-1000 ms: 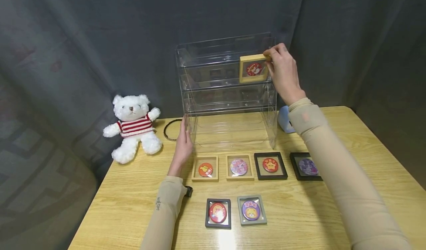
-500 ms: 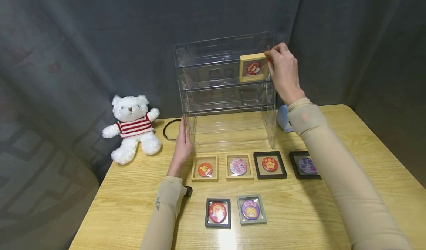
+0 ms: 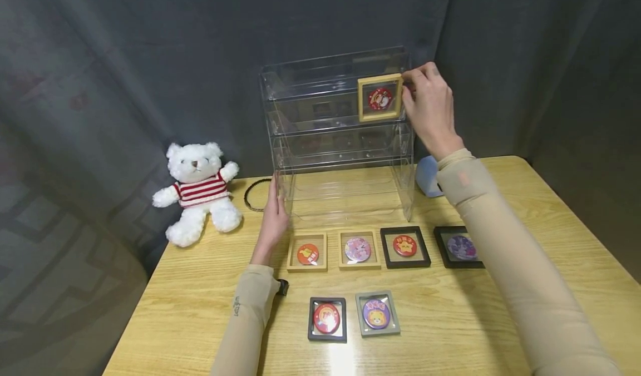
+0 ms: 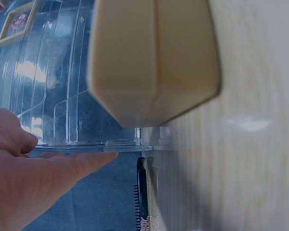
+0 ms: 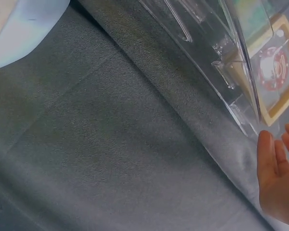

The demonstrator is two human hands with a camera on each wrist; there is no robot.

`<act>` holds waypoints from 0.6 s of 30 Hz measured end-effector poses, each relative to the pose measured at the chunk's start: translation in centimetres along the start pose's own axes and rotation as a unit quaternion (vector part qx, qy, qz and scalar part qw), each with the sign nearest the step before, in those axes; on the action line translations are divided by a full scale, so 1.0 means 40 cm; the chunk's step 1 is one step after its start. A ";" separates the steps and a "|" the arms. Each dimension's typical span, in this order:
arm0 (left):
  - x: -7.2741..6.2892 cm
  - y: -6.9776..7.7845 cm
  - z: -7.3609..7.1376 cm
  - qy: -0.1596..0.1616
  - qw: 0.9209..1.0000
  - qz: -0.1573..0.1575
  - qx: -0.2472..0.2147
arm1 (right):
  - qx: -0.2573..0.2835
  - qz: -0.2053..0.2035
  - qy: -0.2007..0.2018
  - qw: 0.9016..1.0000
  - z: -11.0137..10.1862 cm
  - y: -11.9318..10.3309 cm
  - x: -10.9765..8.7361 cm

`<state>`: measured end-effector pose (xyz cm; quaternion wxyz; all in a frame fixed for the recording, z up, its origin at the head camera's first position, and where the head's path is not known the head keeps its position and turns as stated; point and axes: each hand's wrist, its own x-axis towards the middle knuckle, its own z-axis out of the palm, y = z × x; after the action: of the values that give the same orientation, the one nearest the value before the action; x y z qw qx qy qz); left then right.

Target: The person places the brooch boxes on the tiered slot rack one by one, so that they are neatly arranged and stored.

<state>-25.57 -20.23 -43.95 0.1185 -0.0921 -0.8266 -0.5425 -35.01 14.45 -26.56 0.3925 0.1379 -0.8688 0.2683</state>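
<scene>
My right hand [image 3: 432, 106] is at the upper right of a clear acrylic tiered display rack [image 3: 345, 156]. Its fingertips are at the right edge of a yellow square frame [image 3: 364, 99] holding a red round badge [image 3: 380, 98]. In the right wrist view, the thumb [image 5: 266, 151] and fingers stand slightly apart from the frame's corner. That frame leans on an upper tier, behind the clear front lip. At the rack's lower left side, my left hand [image 3: 275, 217] rests with straight fingers [image 4: 82, 166] along the outside of the side panel.
Before the rack lie several framed badges, among them a yellow frame [image 3: 291, 253], a black frame [image 3: 384, 249] and a grey frame [image 3: 361, 315]. A white teddy bear [image 3: 197, 192] sits left, near a black ring-shaped band [image 3: 247, 194]. A light-blue object [image 3: 428, 177] stands right.
The yellow frame has tipped back, so its face now shows more squarely. My right hand has shifted slightly right and its fingers have loosened from the frame. The left hand stays put.
</scene>
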 end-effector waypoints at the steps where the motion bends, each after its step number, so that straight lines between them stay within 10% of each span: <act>1: 0.000 -0.001 -0.001 0.000 1.000 -0.002 0.001 | 0.001 0.002 -0.001 1.000 -0.002 0.001 -0.002; 18: -0.002 0.000 -0.010 0.004 1.000 -0.005 0.003 | 0.042 0.088 -0.035 0.995 -0.062 0.032 -0.085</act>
<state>-25.47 -20.59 -43.84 0.1194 -0.0850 -0.8281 -0.5410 -31.86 17.02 -28.24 0.3301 0.0865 -0.8790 0.3331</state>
